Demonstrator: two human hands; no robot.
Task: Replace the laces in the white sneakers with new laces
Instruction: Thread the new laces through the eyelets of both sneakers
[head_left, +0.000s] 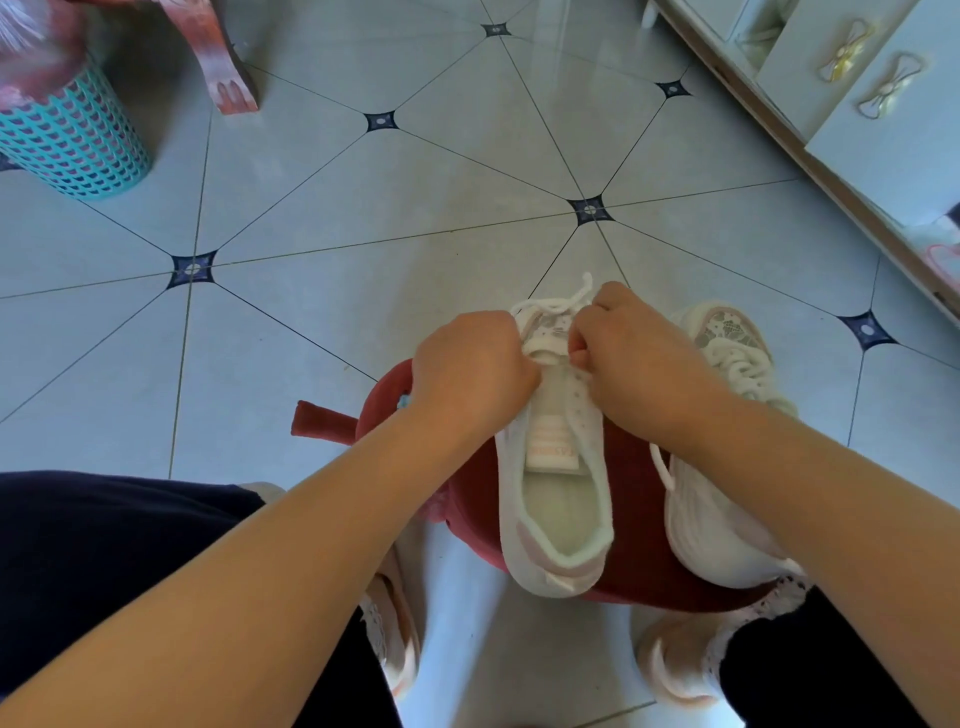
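A white sneaker (556, 499) lies on a dark red stool (639, 566), toe pointing away from me. My left hand (470, 371) grips the left side of its upper near the eyelets. My right hand (631, 353) pinches the white lace (558, 304) at the right eyelets. Loops of that lace stick out beyond my knuckles. A second white sneaker (727, 364) with chunky white laces lies on the stool to the right, partly under my right forearm.
A teal mesh basket (78, 140) stands at the far left beside a red furniture leg (223, 73). A pale cabinet (857, 114) with bow handles runs along the right. My legs and feet flank the stool on the tiled floor (363, 218).
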